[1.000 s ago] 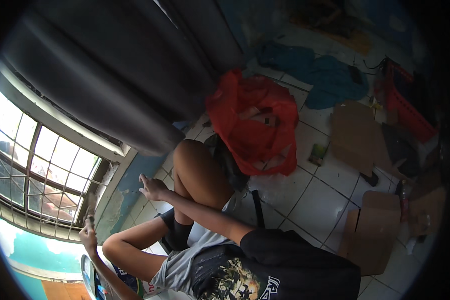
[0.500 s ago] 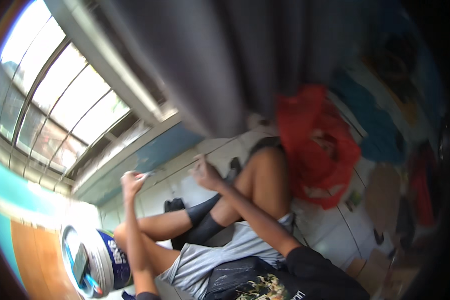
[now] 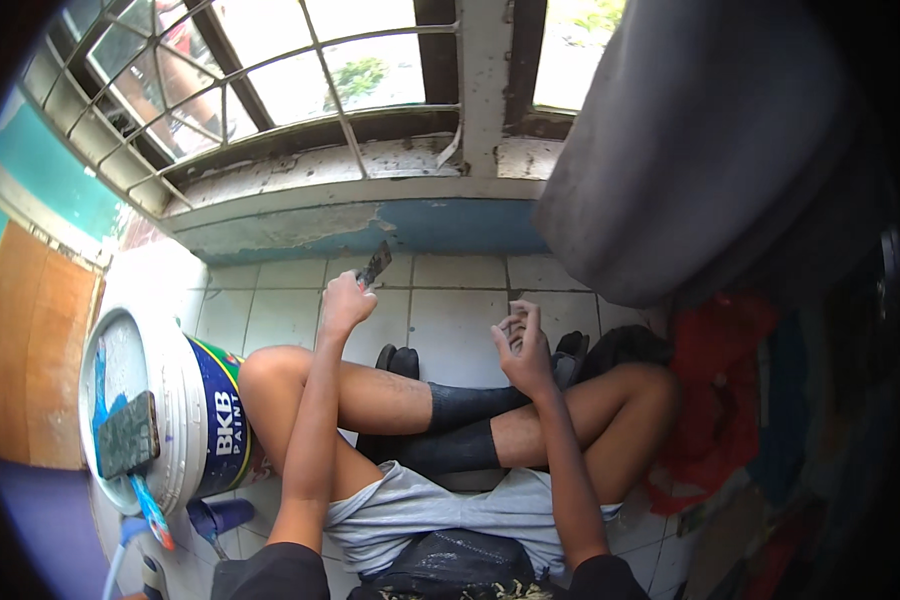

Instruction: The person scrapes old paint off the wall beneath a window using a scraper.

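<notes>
Here, left hand [image 3: 347, 303] clenched scraper [image 3: 377, 264] in fingers, blade pointing toward peeling wall [image 3: 460, 224]; right hand [image 3: 523, 352] hung half-curled, apparently empty, above floor tiles [image 3: 452, 308]. Step in hand looked like readying scraper; next move likely called for blade angled flat to wall.

Scraper [image 3: 376, 264] gripped in your left hand [image 3: 349, 303], left of frame's centre, a little above mid-height. Flat blade, dark grey to black, blotched with paler marks. Blade juts from top of your fist, tilted, tip up and leaning toward right of frame. Small reddish bit shows beside your fingers; rest of handle hidden in your grip. Contact at tip: cannot tell.
</notes>
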The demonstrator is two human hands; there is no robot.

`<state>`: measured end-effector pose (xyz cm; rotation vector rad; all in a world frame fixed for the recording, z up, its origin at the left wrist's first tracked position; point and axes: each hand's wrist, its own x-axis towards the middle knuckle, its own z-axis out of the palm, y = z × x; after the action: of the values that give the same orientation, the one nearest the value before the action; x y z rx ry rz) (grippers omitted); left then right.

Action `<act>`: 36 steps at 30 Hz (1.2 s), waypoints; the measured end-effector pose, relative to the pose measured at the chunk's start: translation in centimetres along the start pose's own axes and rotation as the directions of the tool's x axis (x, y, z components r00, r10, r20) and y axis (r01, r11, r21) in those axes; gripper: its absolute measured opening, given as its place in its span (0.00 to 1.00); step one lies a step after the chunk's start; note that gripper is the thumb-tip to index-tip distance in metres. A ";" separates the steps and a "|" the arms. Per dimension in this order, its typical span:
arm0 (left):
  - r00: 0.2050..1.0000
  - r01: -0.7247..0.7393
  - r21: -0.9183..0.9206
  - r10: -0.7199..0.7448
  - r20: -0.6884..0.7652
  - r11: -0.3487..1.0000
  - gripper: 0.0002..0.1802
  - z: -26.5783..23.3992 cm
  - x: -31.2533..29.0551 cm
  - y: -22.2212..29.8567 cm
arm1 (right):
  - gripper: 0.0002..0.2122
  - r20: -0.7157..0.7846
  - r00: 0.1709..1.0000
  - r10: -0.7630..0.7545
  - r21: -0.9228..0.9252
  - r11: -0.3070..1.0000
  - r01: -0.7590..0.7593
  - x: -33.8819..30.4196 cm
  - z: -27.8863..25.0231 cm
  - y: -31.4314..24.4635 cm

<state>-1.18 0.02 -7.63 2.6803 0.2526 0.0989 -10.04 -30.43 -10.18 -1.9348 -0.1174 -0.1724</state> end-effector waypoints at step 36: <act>0.922 -0.235 0.156 0.271 -0.276 0.959 0.14 -8.0 -1.2 3.6 | 0.17 0.002 0.996 0.089 0.051 0.995 -0.089 -0.8 -2.2 -1.1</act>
<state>-2.64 0.01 1.09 2.7982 -0.0018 0.5861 -11.12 -32.06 -8.50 -1.8852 -0.0347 -0.1089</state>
